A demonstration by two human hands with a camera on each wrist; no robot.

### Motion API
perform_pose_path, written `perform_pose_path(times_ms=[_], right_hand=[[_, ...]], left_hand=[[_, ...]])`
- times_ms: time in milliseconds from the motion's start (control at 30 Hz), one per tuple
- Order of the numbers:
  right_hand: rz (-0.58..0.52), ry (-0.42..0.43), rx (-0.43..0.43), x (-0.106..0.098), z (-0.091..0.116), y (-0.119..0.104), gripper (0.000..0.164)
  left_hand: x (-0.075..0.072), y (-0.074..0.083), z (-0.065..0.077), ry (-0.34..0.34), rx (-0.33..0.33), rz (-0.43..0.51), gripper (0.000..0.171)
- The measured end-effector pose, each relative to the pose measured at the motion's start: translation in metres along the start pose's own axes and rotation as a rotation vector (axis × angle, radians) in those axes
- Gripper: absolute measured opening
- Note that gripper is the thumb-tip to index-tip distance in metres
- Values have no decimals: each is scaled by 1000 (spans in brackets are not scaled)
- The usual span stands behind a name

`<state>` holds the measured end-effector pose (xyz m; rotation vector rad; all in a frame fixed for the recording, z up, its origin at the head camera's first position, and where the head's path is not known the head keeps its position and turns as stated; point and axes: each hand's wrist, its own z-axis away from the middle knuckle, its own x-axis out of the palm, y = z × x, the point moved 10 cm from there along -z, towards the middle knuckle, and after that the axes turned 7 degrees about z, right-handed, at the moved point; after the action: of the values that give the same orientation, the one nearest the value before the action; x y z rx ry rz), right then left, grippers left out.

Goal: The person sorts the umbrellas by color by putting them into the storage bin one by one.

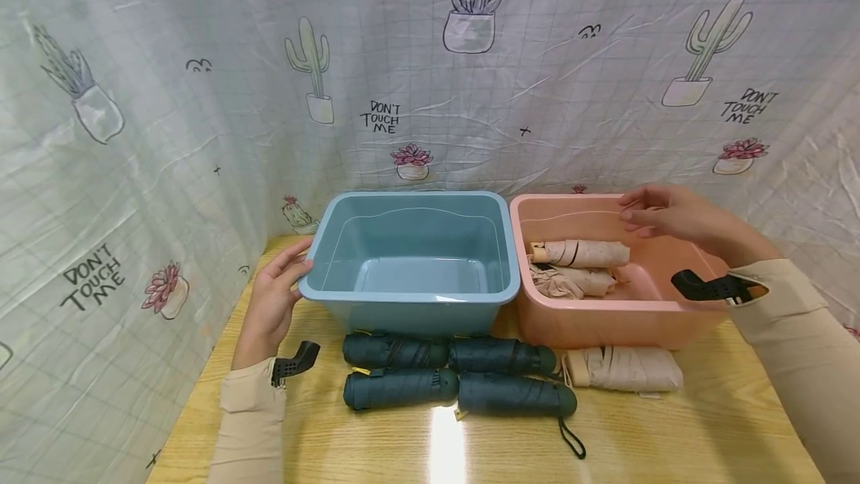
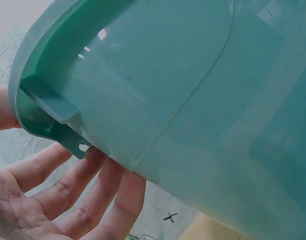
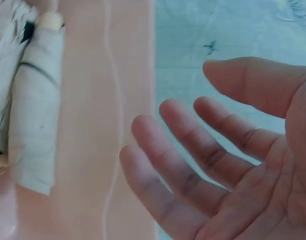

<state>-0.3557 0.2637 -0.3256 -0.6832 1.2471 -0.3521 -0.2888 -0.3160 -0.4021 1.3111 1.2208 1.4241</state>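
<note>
My left hand (image 1: 274, 297) holds the left rim of a blue plastic bin (image 1: 410, 297). In the left wrist view, the thumb touches the rim's outer edge, and the fingertips (image 2: 130, 185) touch the outer wall beneath it. My right hand (image 1: 692, 219) hovers over the back right of a pink bin (image 1: 605, 305), fingers spread and holding nothing. Two beige folded umbrellas lie at the left inside the pink bin: a neatly wrapped one (image 1: 584, 253) and a looser, crumpled one (image 1: 571, 282). The right wrist view shows the wrapped umbrella (image 3: 37, 110) apart from my fingers.
Several dark folded umbrellas (image 1: 399, 388) lie in two rows on the wooden table (image 1: 376, 447) before the blue bin. A beige folded umbrella (image 1: 625, 369) lies before the pink bin. The bins stand side by side against a cactus-print curtain (image 1: 416, 58).
</note>
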Motion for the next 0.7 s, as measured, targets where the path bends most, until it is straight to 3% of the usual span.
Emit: perform_pose_path(times_ms=[200,333,533,700], right_hand=[[-47,149,-65,-18,32,-9,41],[-98,232,-155,-24,52,-13,29],[-203,314,-267,-21,82,-11,31],[-411,349,-369,-13,106,-2,29]], left_hand=[[0,1,0,0,-1,-9,50],[0,0,0,2,-11,-12,51],[-2,1,0,9,-8,-9,50],[-1,0,0,0,-8,2,51]])
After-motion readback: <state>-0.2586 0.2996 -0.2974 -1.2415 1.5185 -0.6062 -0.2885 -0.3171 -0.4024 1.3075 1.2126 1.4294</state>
